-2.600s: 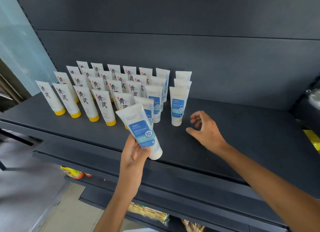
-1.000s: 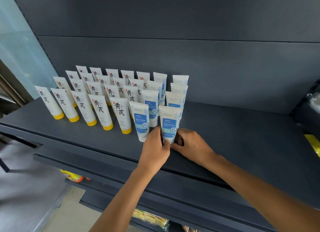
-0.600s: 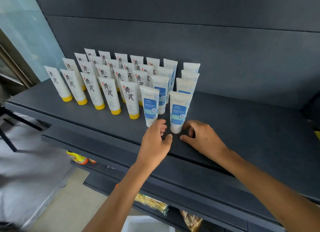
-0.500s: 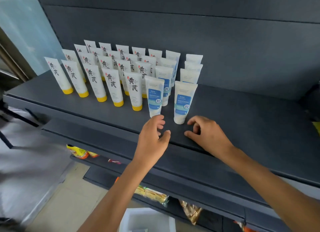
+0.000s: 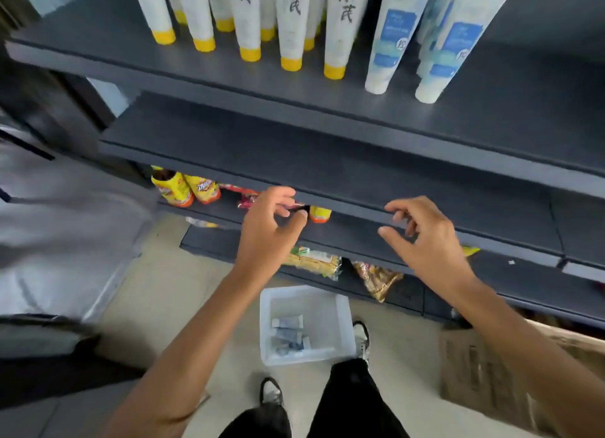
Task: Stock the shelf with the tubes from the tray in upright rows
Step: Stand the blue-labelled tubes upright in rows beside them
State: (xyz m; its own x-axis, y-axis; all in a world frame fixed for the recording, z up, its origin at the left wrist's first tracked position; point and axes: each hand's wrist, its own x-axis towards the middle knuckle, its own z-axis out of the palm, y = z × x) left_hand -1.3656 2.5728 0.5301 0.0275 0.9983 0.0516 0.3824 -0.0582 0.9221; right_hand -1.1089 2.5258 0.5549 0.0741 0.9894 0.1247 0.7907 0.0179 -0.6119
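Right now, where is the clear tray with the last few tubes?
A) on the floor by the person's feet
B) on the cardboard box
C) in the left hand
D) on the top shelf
A: the clear tray sits on the floor beside a shoe, with a few tubes in it; the left hand holds nothing.

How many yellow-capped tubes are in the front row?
5 yellow-capped tubes, caps down along the shelf front: leftmost, second, middle, fourth, fifth beside the blue-label tubes. More stand behind, partly hidden.
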